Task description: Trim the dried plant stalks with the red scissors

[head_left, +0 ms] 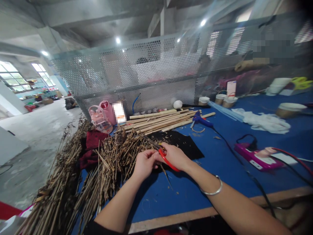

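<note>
My right hand (174, 156) is closed around the red handles of a pair of scissors (168, 162), whose blades point up and left over the dried stalks. Beside it, touching, my left hand (146, 162) pinches a thin dried stem (166, 178), with its lower end sticking out below my fingers. A heap of dried plant stalks (117, 156) lies just left of my hands. Under and beyond them is a black cloth (188, 143) strewn with small plant scraps. The scissor tips partly blend into the stalks.
Pale wooden sticks (156, 121) lie behind the cloth, with a blue glue gun (201, 120) at their right end. A purple power strip (256, 158) and cords occupy the right side. More stalks (53, 189) line the left edge. A perforated metal screen (137, 78) stands behind the blue table (220, 182).
</note>
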### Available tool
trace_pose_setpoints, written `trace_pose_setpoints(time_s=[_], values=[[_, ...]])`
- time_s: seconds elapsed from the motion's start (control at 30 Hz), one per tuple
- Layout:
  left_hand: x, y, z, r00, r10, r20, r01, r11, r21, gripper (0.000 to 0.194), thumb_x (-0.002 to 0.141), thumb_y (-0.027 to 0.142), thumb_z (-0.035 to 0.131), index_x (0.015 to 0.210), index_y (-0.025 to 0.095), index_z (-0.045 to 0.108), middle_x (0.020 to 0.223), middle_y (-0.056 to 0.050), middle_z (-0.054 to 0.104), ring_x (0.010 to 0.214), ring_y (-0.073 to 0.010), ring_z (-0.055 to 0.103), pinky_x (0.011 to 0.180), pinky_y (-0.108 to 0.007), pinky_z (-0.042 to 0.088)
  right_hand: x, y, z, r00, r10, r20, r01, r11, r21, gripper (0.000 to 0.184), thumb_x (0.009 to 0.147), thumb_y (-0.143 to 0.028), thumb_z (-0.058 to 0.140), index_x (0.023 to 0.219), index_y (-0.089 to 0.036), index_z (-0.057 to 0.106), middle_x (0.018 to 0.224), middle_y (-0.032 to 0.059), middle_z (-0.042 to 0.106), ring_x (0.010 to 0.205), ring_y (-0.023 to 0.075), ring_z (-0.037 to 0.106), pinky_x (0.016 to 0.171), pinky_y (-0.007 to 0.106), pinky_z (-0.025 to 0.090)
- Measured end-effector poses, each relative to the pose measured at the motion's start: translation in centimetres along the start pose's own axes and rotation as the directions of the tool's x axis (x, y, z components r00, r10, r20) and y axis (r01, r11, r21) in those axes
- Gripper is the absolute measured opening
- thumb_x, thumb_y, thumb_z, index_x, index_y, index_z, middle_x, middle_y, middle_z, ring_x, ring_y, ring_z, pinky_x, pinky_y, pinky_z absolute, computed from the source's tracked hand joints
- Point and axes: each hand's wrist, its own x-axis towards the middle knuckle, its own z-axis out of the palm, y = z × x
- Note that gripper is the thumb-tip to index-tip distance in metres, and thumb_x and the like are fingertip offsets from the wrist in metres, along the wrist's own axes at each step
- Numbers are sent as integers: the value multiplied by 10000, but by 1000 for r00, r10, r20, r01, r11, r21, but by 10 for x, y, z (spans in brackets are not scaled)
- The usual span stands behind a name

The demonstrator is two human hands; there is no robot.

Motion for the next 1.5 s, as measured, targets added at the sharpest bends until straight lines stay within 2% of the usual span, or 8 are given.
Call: trace_pose_setpoints(time_s=[0.13, 0.3, 0.47, 0.9, 1.1, 1.3, 1.5], values=[[0, 1, -1, 1000, -6, 1, 6, 1000, -14, 226, 683, 341, 593, 712, 117, 613, 565, -7, 577, 477, -72, 518, 413, -152, 400, 2, -1, -2, 998, 51, 20, -51, 999, -8, 406, 701, -606, 505, 744, -204, 540, 699, 24, 604, 604, 141, 535, 494, 215, 284], [2, -3, -2, 999, 39, -18, -40, 999, -36, 275, 693, 388, 589, 731, 117, 611, 539, 19, 524, 431, -50, 445, 409, -162, 406, -2, -3, -4, 1000, -26, 8, 26, 1000, 17, 437, 677, -573, 559, 914, -208, 512, 754, 25, 598, 673, 157, 548, 553, 225, 325], [4, -6, -3, 998, 58, -19, -58, 998, -16, 300, 692, 409, 590, 723, 110, 607, 532, 27, 486, 415, -43, 402, 398, -168, 394, -2, -2, -1, 994, -108, 1, 108, 994, 35, 450, 667, -566, 576, 890, -184, 492, 839, 51, 556, 741, 164, 514, 635, 261, 365], [4, -8, -2, 996, 82, -46, -83, 996, -24, 256, 698, 385, 584, 688, 130, 595, 510, 34, 481, 398, -53, 397, 395, -182, 359, 0, 2, 5, 997, -77, -14, 76, 997, -18, 502, 669, -545, 589, 987, -177, 468, 969, 80, 519, 899, 204, 481, 758, 316, 367], [6, -13, -4, 994, 106, -38, -106, 994, -1, 253, 704, 388, 573, 660, 140, 590, 490, 34, 465, 397, -61, 404, 391, -182, 349, -2, -5, 0, 996, -68, -58, 62, 993, -101, 496, 643, -548, 605, 946, -174, 488, 977, 87, 538, 890, 220, 495, 729, 308, 360], [7, -13, -5, 993, 111, -51, -108, 992, 62, 265, 690, 402, 576, 670, 142, 621, 508, 25, 505, 407, -66, 418, 397, -187, 381, -1, -6, 3, 999, -11, -42, 4, 989, -145, 467, 666, -594, 556, 910, -198, 507, 826, 49, 600, 723, 181, 563, 576, 250, 323], [8, -9, -5, 993, 82, -84, -80, 997, 24, 247, 685, 382, 581, 675, 138, 617, 514, 18, 535, 414, -68, 451, 410, -190, 409, 4, -3, 3, 998, 45, -40, -52, 981, -189, 454, 654, -638, 533, 803, -209, 543, 771, 39, 629, 696, 187, 585, 524, 237, 303]])
